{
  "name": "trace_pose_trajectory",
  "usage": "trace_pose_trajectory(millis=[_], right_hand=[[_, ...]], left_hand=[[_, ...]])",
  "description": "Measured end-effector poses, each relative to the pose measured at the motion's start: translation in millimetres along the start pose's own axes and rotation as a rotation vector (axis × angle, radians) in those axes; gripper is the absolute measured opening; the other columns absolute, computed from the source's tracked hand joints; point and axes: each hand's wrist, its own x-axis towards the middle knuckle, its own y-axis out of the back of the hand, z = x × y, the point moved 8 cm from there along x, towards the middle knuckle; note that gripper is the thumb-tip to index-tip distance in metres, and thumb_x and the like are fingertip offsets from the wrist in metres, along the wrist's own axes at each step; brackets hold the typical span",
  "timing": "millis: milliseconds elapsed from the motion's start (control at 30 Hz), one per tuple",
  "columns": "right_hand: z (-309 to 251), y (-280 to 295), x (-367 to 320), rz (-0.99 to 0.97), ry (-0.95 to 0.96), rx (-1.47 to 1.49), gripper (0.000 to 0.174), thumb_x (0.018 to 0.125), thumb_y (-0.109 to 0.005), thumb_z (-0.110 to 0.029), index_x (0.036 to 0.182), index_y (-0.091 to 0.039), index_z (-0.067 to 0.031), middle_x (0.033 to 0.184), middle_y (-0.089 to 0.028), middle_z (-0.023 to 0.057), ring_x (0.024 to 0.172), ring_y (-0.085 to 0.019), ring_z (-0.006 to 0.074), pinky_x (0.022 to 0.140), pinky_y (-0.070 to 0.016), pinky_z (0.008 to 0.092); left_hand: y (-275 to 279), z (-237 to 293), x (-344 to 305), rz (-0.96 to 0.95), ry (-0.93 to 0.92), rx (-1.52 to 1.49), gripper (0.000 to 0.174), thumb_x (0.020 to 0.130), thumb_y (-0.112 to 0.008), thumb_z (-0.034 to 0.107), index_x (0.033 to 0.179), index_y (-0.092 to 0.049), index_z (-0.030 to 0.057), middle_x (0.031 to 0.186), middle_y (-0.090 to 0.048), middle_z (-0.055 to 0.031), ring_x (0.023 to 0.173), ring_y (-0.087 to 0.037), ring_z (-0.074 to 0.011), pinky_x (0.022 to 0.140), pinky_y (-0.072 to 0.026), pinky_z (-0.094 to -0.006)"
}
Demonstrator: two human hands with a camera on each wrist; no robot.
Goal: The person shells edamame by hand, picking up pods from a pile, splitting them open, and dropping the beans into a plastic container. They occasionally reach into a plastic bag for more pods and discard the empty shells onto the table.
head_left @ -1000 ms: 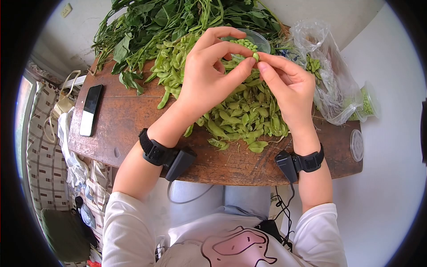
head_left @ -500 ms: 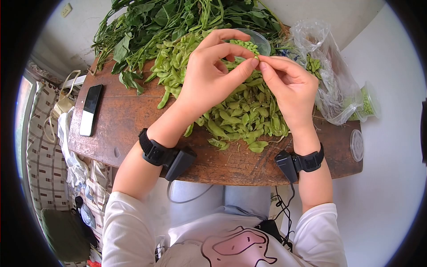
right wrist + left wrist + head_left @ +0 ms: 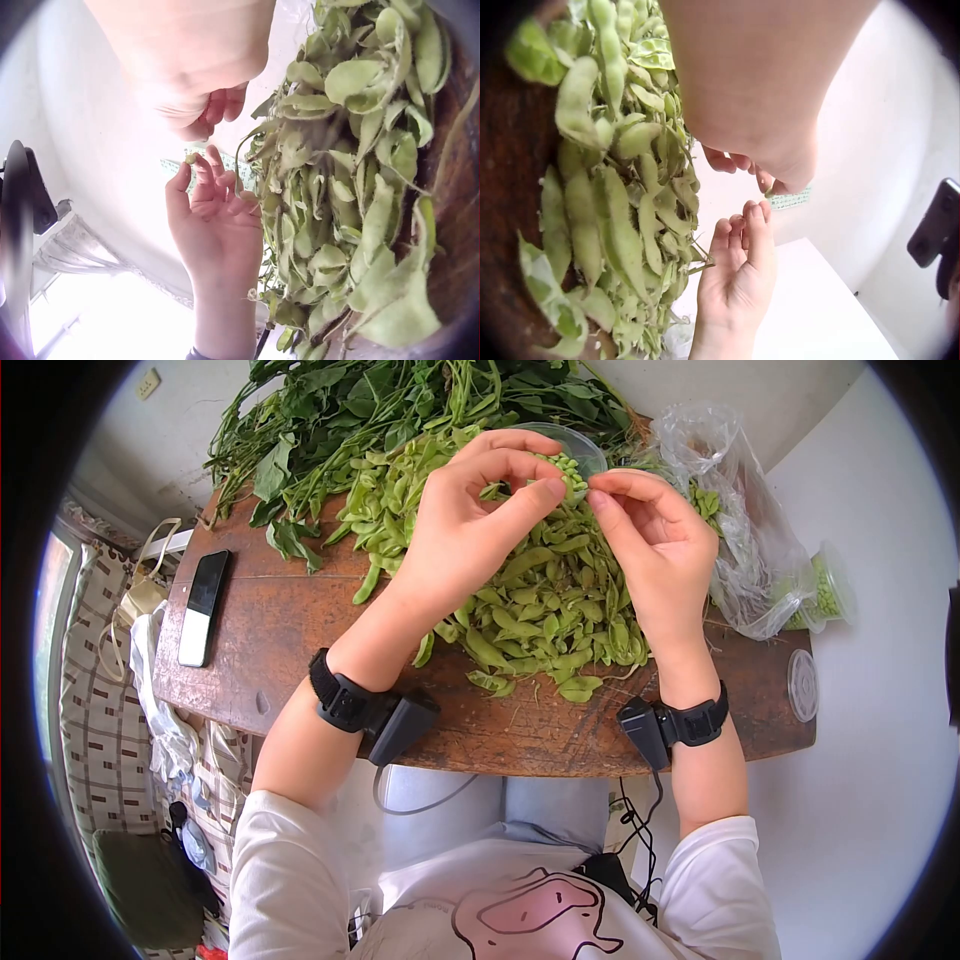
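Observation:
Above the heap of green soybean pods point(image 3: 540, 610), my left hand point(image 3: 470, 510) pinches a small green bean point(image 3: 190, 158) between thumb and index fingertip, as the right wrist view shows. Facing it, a short gap away, is my right hand point(image 3: 660, 545). Its fingers curl loosely, thumb tip close to the index tip, and no object shows between them. Behind the fingertips a clear plastic tub point(image 3: 594, 452) holds shelled beans point(image 3: 570, 472), partly hidden by the left hand. Each wrist wears a black strapped camera.
Leafy stems point(image 3: 390, 410) are piled along the back of the wooden table point(image 3: 290, 620). A phone point(image 3: 205, 610) lies at the left. To the right are a clear plastic bag point(image 3: 735, 530), a second tub of beans point(image 3: 828, 590) and a round clear lid point(image 3: 802, 687).
The fingertips of both hands met around a bean before; now they have drawn apart. My left hand has shifted slightly left with the bean, the right hand slightly right.

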Motion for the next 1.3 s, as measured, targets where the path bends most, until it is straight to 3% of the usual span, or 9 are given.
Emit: trace_pose_trajectory(millis=[100, 167, 467, 600, 767, 800, 867, 1200, 1300], right_hand=[[-3.5, -3.0, -0.1, -0.008, 0.003, 0.013, 0.015, 0.093, -0.071, -0.001, 0.107, -0.073, 0.0023, 0.101, -0.072, 0.004, 0.085, -0.063, 0.0077, 0.076, -0.0509, 0.0223], [-3.7, -2.8, -0.1, -0.005, -0.008, 0.014, 0.014, 0.092, -0.072, -0.001, 0.105, -0.074, 0.0023, 0.1, -0.072, 0.004, 0.084, -0.063, 0.0077, 0.076, -0.0507, 0.0228], [-13.1, -4.8, 1.1, -0.065, 0.097, -0.211, 0.013, 0.084, -0.08, -0.003, 0.097, -0.078, -0.0029, 0.092, -0.073, 0.0045, 0.085, -0.065, 0.0127, 0.077, -0.0503, 0.0254], [-15.9, -4.5, 0.5, -0.054, 0.133, -0.259, 0.01, 0.084, -0.08, -0.002, 0.094, -0.078, -0.0016, 0.09, -0.074, 0.0062, 0.085, -0.066, 0.0157, 0.078, -0.0512, 0.028], [-16.4, -3.3, -0.1, -0.028, 0.148, -0.274, 0.01, 0.083, -0.079, -0.001, 0.093, -0.077, -0.0004, 0.089, -0.074, 0.0063, 0.085, -0.066, 0.0162, 0.078, -0.0517, 0.0287], [-16.9, -3.0, -0.3, -0.023, 0.154, -0.281, 0.01, 0.083, -0.078, -0.001, 0.093, -0.077, 0.0001, 0.089, -0.074, 0.0064, 0.085, -0.066, 0.0163, 0.078, -0.0517, 0.0288], [-16.7, -2.5, -0.5, -0.019, 0.16, -0.287, 0.01, 0.082, -0.078, -0.001, 0.092, -0.077, 0.0005, 0.089, -0.074, 0.0064, 0.085, -0.066, 0.0164, 0.078, -0.0518, 0.0288], [-19.2, -2.6, -0.4, -0.009, 0.176, -0.326, 0.009, 0.081, -0.078, -0.001, 0.09, -0.075, 0.0003, 0.086, -0.073, 0.0064, 0.083, -0.065, 0.0165, 0.076, -0.0517, 0.0291], [-21.1, -3.5, -0.4, -0.009, 0.208, -0.374, 0.009, 0.081, -0.078, -0.001, 0.089, -0.075, -0.0001, 0.085, -0.073, 0.0064, 0.082, -0.065, 0.0166, 0.075, -0.0517, 0.0295]], left_hand=[[0.9, -2.7, 0.7, -0.004, -0.005, -0.051, 0.019, 0.09, -0.073, 0.018, 0.097, -0.075, 0.0004, 0.125, -0.065, -0.0095, 0.102, -0.059, -0.0128, 0.086, -0.0476, -0.0285], [-0.4, -4.6, 0.2, -0.023, 0.047, -0.026, 0.013, 0.094, -0.068, 0.013, 0.098, -0.071, 0.0007, 0.135, -0.059, -0.0057, 0.074, -0.053, -0.0029, 0.059, -0.0406, -0.02], [-1.9, -3.8, 0.8, -0.026, 0.005, -0.001, 0.015, 0.094, -0.07, 0.015, 0.099, -0.072, 0.001, 0.134, -0.058, -0.0062, 0.071, -0.051, -0.0013, 0.056, -0.0388, -0.0191], [-2.3, -4.1, 0.6, -0.042, 0.004, 0.033, 0.015, 0.094, -0.072, 0.015, 0.1, -0.072, 0.0011, 0.134, -0.058, -0.007, 0.085, -0.057, -0.0045, 0.068, -0.0445, -0.0206], [-7.5, -2.2, -0.3, -0.071, -0.028, 0.02, 0.014, 0.094, -0.072, 0.013, 0.101, -0.072, 0.0003, 0.133, -0.057, -0.0089, 0.121, -0.053, -0.0139, 0.099, -0.0414, -0.0286], [-8.5, -3.7, 0.2, -0.071, -0.028, 0.02, 0.014, 0.094, -0.072, 0.013, 0.101, -0.072, 0.0003, 0.133, -0.057, -0.0089, 0.121, -0.053, -0.0139, 0.099, -0.0414, -0.0286], [-6.1, -2.3, 1.3, -0.019, -0.09, 0.015, 0.018, 0.089, -0.075, 0.014, 0.099, -0.075, -0.0009, 0.123, -0.065, -0.0096, 0.081, -0.054, -0.0088, 0.082, -0.049, -0.0268], [-4.4, -2.0, 0.8, -0.004, -0.031, -0.01, 0.019, 0.089, -0.075, 0.015, 0.098, -0.075, -0.0016, 0.121, -0.067, -0.0094, 0.081, -0.056, -0.0077, 0.079, -0.049, -0.0259], [-7.5, 2.0, -0.2, -0.058, -0.048, 0.192, 0.017, 0.094, -0.073, 0.014, 0.101, -0.072, -0.0011, 0.129, -0.062, -0.0075, 0.087, -0.056, -0.0048, 0.076, -0.0457, -0.022]])
